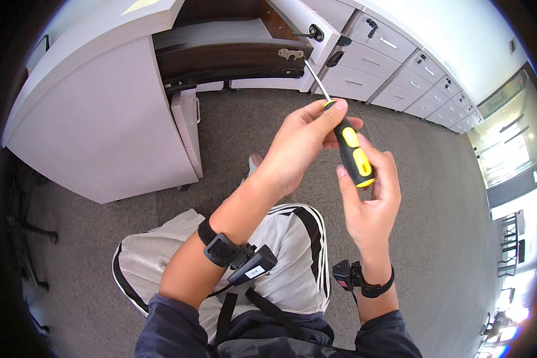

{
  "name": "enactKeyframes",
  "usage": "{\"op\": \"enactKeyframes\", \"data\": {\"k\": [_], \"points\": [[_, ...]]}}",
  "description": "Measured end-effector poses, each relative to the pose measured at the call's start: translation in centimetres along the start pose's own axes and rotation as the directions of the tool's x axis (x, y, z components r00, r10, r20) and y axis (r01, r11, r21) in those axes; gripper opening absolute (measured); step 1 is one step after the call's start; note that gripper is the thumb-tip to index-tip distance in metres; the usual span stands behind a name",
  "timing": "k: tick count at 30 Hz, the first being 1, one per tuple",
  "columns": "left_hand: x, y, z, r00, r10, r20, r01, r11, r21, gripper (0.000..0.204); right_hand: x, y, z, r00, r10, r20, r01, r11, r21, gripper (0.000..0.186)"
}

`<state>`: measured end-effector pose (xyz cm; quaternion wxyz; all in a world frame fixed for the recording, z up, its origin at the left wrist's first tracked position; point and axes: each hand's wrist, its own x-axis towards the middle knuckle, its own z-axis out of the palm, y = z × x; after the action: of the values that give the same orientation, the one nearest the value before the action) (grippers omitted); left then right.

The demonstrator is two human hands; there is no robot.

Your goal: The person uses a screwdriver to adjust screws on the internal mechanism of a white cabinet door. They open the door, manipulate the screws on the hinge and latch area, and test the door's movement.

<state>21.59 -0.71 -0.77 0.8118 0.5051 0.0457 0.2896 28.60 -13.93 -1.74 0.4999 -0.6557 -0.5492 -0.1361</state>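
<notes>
A screwdriver (pixel 353 152) with a black and yellow handle and a thin steel shaft is held up in front of me. Its tip points up and left at a small metal hinge bracket (pixel 291 54) on the dark edge of a cabinet opening. My left hand (pixel 298 146) pinches the top of the handle where the shaft starts. My right hand (pixel 373 200) grips the lower end of the handle. A black wrist device sits on each forearm.
A white cabinet block (pixel 101 119) stands at the left with a dark recess (pixel 227 45) above. A row of white drawers (pixel 400 65) with dark handles runs to the right. Grey carpet (pixel 447 227) covers the floor. My knees in light shorts are below.
</notes>
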Motion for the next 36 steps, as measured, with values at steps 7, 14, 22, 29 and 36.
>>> {"op": "enactKeyframes", "data": {"k": [7, 14, 22, 29, 36], "points": [[0.5, 0.0, -0.2, 0.998, 0.057, 0.014, -0.055, 0.992, -0.115, 0.034, -0.4, -1.6, 0.1, 0.952, 0.283, 0.114, -0.302, 0.823, 0.482, 0.066], [0.8, -0.5, -0.3, 0.998, 0.019, 0.063, -0.01, 0.991, -0.134, 0.039, -0.1, -0.6, 0.4, 0.98, 0.188, -0.058, -0.16, 0.934, 0.319, 0.036], [5.1, 1.1, -3.2, 0.97, -0.046, -0.239, -0.066, 0.895, -0.442, 0.032, -0.6, -0.5, -0.4, 0.999, -0.038, -0.029, 0.033, 0.987, -0.155, 0.034], [7.0, 1.7, -2.7, 0.903, -0.059, -0.426, -0.121, 0.915, -0.385, 0.019, -1.1, 1.1, -0.2, 0.994, -0.096, -0.042, 0.091, 0.989, -0.118, 0.037], [7.4, 1.2, -2.0, 0.842, -0.031, -0.538, -0.208, 0.903, -0.377, 0.016, -2.5, 1.9, 1.4, 0.978, 0.172, -0.121, -0.098, 0.881, 0.462, 0.046]]}}
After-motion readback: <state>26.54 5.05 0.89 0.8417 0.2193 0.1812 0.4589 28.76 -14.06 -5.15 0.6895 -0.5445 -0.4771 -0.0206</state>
